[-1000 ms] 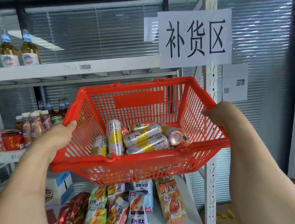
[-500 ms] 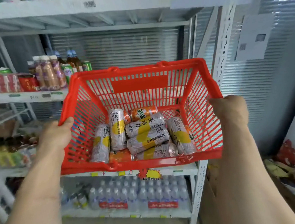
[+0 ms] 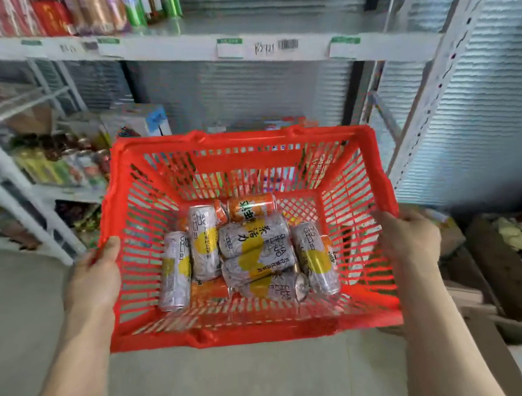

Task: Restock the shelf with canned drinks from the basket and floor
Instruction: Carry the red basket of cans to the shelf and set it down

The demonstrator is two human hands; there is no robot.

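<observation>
I hold a red plastic basket (image 3: 258,329) in front of me, above the grey floor. My left hand (image 3: 94,277) grips its left rim, thumb on top. My right hand (image 3: 410,238) grips the right rim. Inside lie several silver-and-yellow cans (image 3: 253,234) on their sides, with an orange can (image 3: 251,208) at the back and another orange one (image 3: 209,289) partly buried. The white shelf (image 3: 271,47) runs across the top, its right part bare.
Bottles and cans (image 3: 138,4) stand on the shelf's left end. Snack packs (image 3: 61,164) fill lower shelves at left. A white upright post (image 3: 433,88) rises at right. Boxes and bags (image 3: 511,255) clutter the floor at right.
The basket has come down from shelf height towards the floor, and my view has tilted downward with it. Both hands keep their grip on the rims. The cans shifted slightly.
</observation>
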